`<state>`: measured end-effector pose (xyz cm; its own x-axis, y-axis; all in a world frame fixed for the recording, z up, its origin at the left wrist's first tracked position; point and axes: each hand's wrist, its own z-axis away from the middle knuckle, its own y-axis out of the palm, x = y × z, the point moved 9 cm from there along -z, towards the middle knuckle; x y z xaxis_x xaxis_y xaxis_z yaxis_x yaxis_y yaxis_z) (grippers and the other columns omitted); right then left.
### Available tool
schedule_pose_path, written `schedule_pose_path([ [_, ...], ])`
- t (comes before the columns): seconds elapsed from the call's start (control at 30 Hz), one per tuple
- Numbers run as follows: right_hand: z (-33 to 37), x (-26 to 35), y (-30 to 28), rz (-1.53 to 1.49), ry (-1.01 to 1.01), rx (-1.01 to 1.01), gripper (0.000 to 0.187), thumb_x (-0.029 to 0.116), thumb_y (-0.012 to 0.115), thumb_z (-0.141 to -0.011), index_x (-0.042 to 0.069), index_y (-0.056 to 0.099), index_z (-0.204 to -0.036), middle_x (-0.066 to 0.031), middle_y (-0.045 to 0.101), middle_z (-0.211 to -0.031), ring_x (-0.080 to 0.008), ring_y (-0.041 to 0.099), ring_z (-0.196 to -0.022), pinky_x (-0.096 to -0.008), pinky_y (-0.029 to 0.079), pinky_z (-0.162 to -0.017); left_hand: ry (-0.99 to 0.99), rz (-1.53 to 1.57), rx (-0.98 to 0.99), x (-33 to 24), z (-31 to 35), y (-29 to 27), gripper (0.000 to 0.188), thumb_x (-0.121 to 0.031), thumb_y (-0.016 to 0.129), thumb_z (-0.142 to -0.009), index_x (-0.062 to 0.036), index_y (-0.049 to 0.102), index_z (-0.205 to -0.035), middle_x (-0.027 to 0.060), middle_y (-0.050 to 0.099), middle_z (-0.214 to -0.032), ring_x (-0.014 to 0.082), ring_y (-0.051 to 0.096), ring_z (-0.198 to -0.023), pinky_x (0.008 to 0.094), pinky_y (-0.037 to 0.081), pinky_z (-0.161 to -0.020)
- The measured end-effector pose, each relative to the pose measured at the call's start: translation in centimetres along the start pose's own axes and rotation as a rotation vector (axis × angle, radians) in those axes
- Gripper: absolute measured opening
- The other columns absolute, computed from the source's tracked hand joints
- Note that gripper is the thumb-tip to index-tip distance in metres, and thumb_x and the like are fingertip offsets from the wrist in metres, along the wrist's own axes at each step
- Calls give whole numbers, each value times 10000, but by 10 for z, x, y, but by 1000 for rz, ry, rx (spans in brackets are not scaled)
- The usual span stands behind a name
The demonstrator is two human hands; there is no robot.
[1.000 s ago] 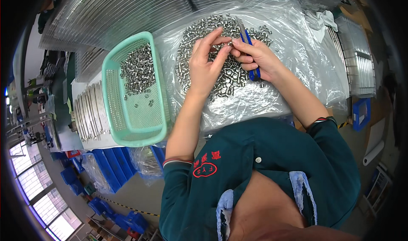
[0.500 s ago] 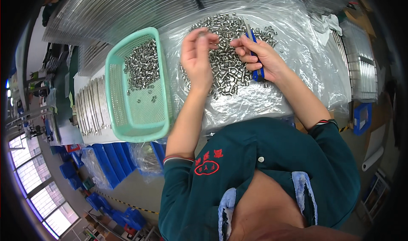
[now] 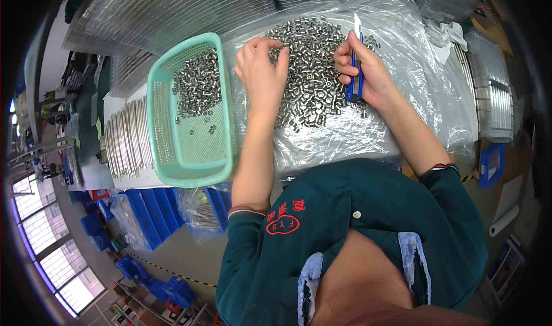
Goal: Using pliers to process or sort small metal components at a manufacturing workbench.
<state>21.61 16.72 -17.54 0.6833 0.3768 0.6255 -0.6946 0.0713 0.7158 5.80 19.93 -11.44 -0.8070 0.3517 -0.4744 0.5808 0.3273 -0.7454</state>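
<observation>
A heap of small shiny metal sleeve-like parts [image 3: 313,78] lies on clear plastic sheeting in front of me. At the left side of the heap is my left hand [image 3: 261,67], palm down; its thumb stands apart from the bent fingers, and nothing shows between them. My right hand [image 3: 368,67], over the heap's right side, is closed around a blue utility knife [image 3: 355,81]. The knife's bare blade points away from me. Left of my left hand stands a light green plastic basket [image 3: 233,124], with more of the small metal parts [image 3: 197,84] inside.
Crinkled plastic sheeting [image 3: 428,90] covers the table. Metal rods [image 3: 129,139] lie left of the basket. Clear ribbed trays [image 3: 172,15] line the far side, and others [image 3: 489,90] are stacked at the right. Blue bins [image 3: 152,216] sit below the table's near edge.
My left hand has turned palm down and shifted left, away from my right hand. My right hand has moved slightly right with the knife, whose blade now stands more upright in view.
</observation>
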Motion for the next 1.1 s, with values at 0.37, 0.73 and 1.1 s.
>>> schedule_pose_path([
  [0.37,5,-3,7,164,46,-25,304,322,450,-910,26,521,-903,35,450,-695,6,347,-489,-137,288,-382,92,-30,59,-12,-1,7,160,-182,657,-734,-59,607,-823,59,565,-954,248,469,-1026,489,305,-908],
  [0.73,6,-12,11,135,96,49,165,214,589,-839,68,517,-811,28,503,-702,18,391,-504,-118,300,-372,83,778,174,-39,9,20,162,-32,627,-767,-15,609,-927,85,581,-981,153,556,-905,253,454,-769],
  [1.1,5,-11,9,240,43,24,207,244,603,-830,49,538,-854,43,474,-677,19,371,-491,-121,277,-361,269,573,79,-51,10,8,197,-75,662,-718,-65,622,-911,57,595,-937,200,543,-897,312,436,-777],
])
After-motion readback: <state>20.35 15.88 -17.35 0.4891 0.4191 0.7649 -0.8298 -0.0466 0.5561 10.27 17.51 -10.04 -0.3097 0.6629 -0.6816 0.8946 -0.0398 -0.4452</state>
